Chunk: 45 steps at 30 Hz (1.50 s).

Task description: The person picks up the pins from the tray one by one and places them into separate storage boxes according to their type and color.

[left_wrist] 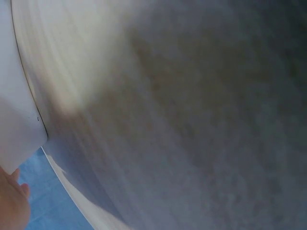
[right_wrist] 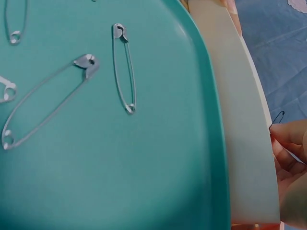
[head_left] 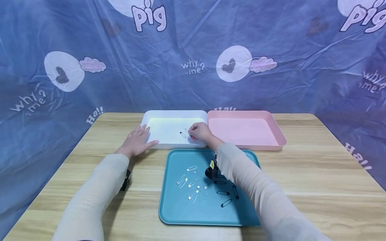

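My left hand (head_left: 137, 140) rests with straight fingers on the left side of the white tray (head_left: 175, 146). Only part of that hand (left_wrist: 13, 201) shows in the left wrist view. Over the white tray's right part, my right hand (head_left: 200, 131) pinches a dark safety pin (right_wrist: 277, 118) between thumb and finger. A black safety pin (head_left: 183, 134) lies in the white tray, left of those fingertips. The teal tray (head_left: 181, 217) nearer me holds several silver safety pins (head_left: 191, 168) on its left and several black safety pins (head_left: 226, 203) on its right, partly hidden by my right arm.
A pink tray (head_left: 278, 140) stands against the right side of the white tray. All three trays are on a wooden table (head_left: 319, 167). Behind it hangs a blue printed cloth (head_left: 169, 87). A black wrist camera (head_left: 212, 169) sits under my right sleeve, above the teal tray.
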Each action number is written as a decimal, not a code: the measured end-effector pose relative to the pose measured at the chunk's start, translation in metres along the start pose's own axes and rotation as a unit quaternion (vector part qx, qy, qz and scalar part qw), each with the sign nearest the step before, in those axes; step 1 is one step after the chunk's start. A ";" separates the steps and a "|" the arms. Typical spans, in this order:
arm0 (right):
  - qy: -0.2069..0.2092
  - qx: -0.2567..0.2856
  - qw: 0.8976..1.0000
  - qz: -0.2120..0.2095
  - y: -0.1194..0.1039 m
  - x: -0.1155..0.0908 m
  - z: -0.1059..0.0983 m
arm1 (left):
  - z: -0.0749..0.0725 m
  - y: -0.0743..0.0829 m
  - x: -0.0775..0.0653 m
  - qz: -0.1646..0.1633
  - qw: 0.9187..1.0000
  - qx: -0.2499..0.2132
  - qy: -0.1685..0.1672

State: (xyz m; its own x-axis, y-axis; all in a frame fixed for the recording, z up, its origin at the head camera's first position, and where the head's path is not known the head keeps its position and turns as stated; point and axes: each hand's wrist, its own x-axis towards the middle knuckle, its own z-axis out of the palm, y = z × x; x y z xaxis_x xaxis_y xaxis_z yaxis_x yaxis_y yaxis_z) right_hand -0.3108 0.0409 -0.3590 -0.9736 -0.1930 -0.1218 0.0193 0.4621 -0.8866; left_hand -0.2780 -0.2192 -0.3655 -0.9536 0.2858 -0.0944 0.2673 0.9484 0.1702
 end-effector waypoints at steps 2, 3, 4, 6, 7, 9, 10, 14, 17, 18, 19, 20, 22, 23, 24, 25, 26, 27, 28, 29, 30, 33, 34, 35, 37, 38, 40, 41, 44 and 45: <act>-0.003 0.004 1.000 0.005 0.001 0.002 0.003 | 0.000 0.000 0.000 0.001 1.000 0.002 0.000; -0.004 0.005 1.000 0.008 0.002 0.003 0.004 | 0.000 0.000 -0.001 0.001 1.000 0.004 -0.001; -0.004 0.004 1.000 0.010 0.002 0.004 0.005 | 0.000 0.000 -0.001 0.002 1.000 0.005 -0.001; -0.002 -0.002 1.000 0.013 0.004 0.005 0.008 | 0.001 0.000 -0.002 0.003 1.000 0.007 -0.005; -0.001 -0.004 1.000 0.015 0.004 0.006 0.008 | 0.001 0.000 -0.002 0.004 1.000 0.007 -0.005; 0.002 -0.009 1.000 0.017 0.006 0.006 0.010 | 0.002 0.000 -0.002 0.007 1.000 0.006 -0.006; 0.003 -0.009 1.000 0.017 0.006 0.007 0.010 | 0.002 0.001 -0.002 0.008 1.000 0.005 -0.006; 0.002 -0.007 1.000 0.016 0.006 0.008 0.011 | 0.003 0.001 -0.001 0.010 1.000 0.009 -0.004; -0.002 -0.013 1.000 0.020 0.006 0.009 0.012 | 0.002 0.002 -0.001 0.011 1.000 0.008 -0.003; -0.004 -0.016 1.000 0.022 0.006 0.009 0.012 | 0.002 0.002 -0.001 0.010 1.000 0.008 -0.004; -0.006 -0.019 1.000 0.024 0.006 0.010 0.012 | 0.002 0.002 -0.001 0.010 1.000 0.007 -0.004; -0.007 -0.020 0.999 0.025 0.007 0.010 0.012 | 0.002 0.002 -0.001 0.010 1.000 0.007 -0.004; -0.010 -0.023 0.999 0.024 0.007 0.012 0.013 | 0.002 0.002 -0.001 0.010 1.000 0.008 -0.004; -0.011 -0.024 0.999 0.022 0.008 0.013 0.013 | 0.002 0.002 -0.001 0.010 1.000 0.008 -0.004; -0.012 -0.026 0.999 0.019 0.008 0.013 0.014 | 0.002 0.002 -0.001 0.010 1.000 0.008 -0.004; -0.012 -0.028 0.999 0.016 0.008 0.014 0.014 | 0.002 0.002 -0.001 0.010 1.000 0.008 -0.003; -0.012 -0.031 0.999 0.014 0.008 0.015 0.014 | 0.002 0.002 0.000 0.011 1.000 0.008 -0.003; -0.012 -0.035 0.999 0.014 0.008 0.015 0.015 | 0.002 0.001 0.000 0.011 1.000 0.008 -0.003; -0.013 -0.039 0.999 0.016 0.008 0.016 0.015 | 0.003 0.001 0.000 0.011 1.000 0.008 -0.002; -0.012 -0.045 0.999 0.021 0.007 0.017 0.016 | 0.003 0.001 0.000 0.011 1.000 0.007 -0.002; -0.013 -0.051 0.998 0.023 0.007 0.018 0.016 | 0.003 0.001 0.001 0.011 1.000 0.007 -0.002; -0.013 -0.061 0.998 0.016 0.011 0.022 0.017 | 0.003 0.000 0.001 0.011 1.000 0.006 0.000; -0.014 -0.058 0.998 0.000 0.023 0.035 0.019 | 0.002 0.000 0.001 0.011 1.000 0.006 0.000; -0.013 -0.054 0.998 -0.020 0.037 0.048 0.021 | 0.002 0.000 0.002 0.010 1.000 0.007 0.000; -0.022 -0.049 0.998 -0.028 0.060 0.072 0.025 | 0.002 0.000 0.002 0.010 1.000 0.008 -0.001; -0.020 -0.058 0.998 -0.022 0.068 0.083 0.029 | 0.002 0.000 0.002 0.009 1.000 0.009 -0.001; -0.017 -0.056 0.998 -0.031 0.097 0.116 0.036 | 0.001 -0.001 0.002 0.009 1.000 0.007 -0.001; -0.015 -0.061 0.998 -0.025 0.101 0.121 0.038 | 0.001 -0.001 0.002 0.009 1.000 0.005 -0.002; 0.001 -0.073 0.997 -0.032 0.115 0.136 0.043 | 0.001 -0.001 0.002 0.009 1.000 0.004 -0.001; -0.004 -0.065 0.997 -0.032 0.117 0.137 0.041 | 0.001 -0.001 0.002 0.009 1.000 0.005 -0.001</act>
State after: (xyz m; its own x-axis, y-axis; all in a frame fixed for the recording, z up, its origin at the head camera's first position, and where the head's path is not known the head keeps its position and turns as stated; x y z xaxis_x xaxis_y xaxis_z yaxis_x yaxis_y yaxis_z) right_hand -0.4324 0.0325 -0.4977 -0.9700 -0.2325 -0.0713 -0.0726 0.5566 -0.8276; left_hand -0.2800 -0.2198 -0.3672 -0.9482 0.3033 -0.0939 0.2860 0.9443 0.1626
